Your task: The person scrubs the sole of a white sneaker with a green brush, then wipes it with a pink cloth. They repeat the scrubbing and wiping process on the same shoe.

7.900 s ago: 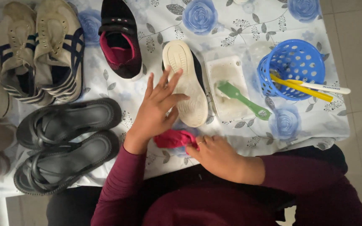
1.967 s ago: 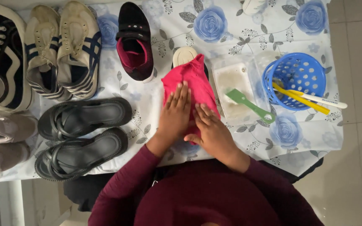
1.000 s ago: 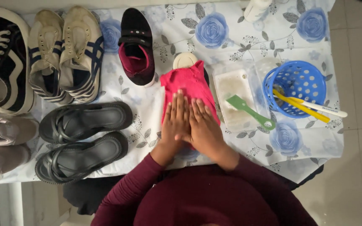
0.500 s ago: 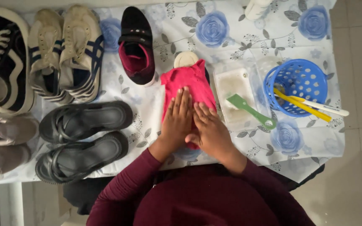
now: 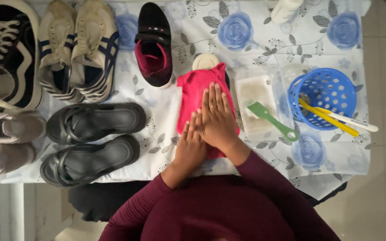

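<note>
A pink fabric cloth [image 5: 197, 91] lay spread over a pale shoe sole [image 5: 204, 60] on the flower-patterned bench [image 5: 246, 31]. The right hand [image 5: 217, 117] pressed flat on it with fingers together, overlapping the flat left hand [image 5: 190, 145], beside a green plastic brush [image 5: 271, 120].

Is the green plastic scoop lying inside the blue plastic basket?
No, the green plastic scoop rests across the clear plastic tray, beside the blue plastic basket, not in it.

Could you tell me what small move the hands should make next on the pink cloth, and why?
Probably slide both palms outward: the left hand and right hand lie flat on the pink cloth, which covers all but the tip of the shoe sole.
</note>
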